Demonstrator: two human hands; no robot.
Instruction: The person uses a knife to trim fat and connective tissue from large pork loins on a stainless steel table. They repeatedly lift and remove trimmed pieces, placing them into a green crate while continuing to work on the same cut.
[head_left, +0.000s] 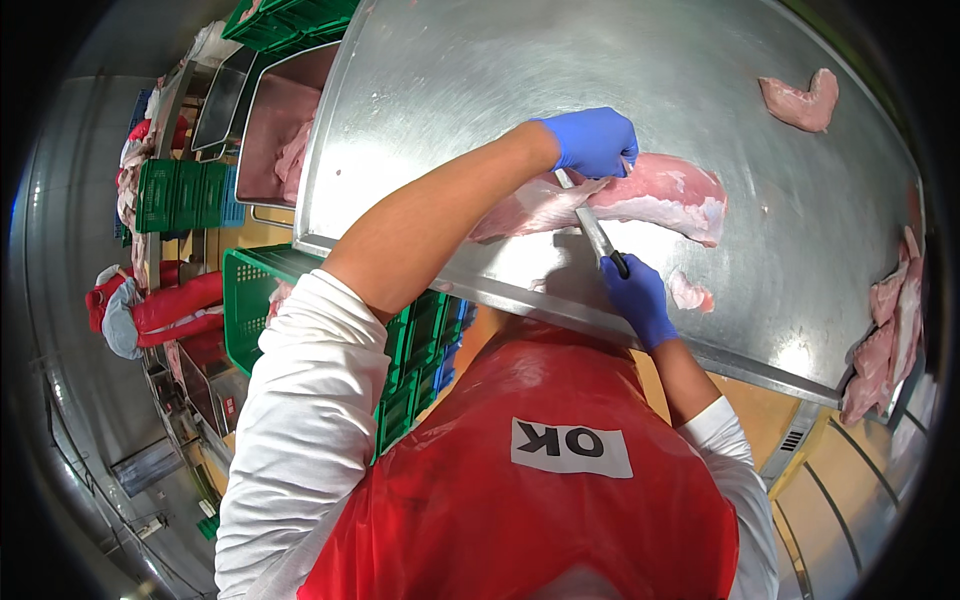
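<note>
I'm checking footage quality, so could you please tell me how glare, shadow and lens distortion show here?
Head view: glare whitens the left of the metal table; head view: a shadow darkens it beside the knife; head view: its right edge curves and the picture's corners go black.

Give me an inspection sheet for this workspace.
Surface: metal table, shiny and streaked.
Work items: long meat piece; knife blade against it.
Clutter: small meat scrap, curved meat piece, meat strips at the right edge.
Hands: blue-gloved; left hand curled, apparently pinching the long piece; right hand grips the knife handle.
Cables: nothing clearly seen.
Surroundings: green crates, metal tub, person in red, all leftward.
</note>
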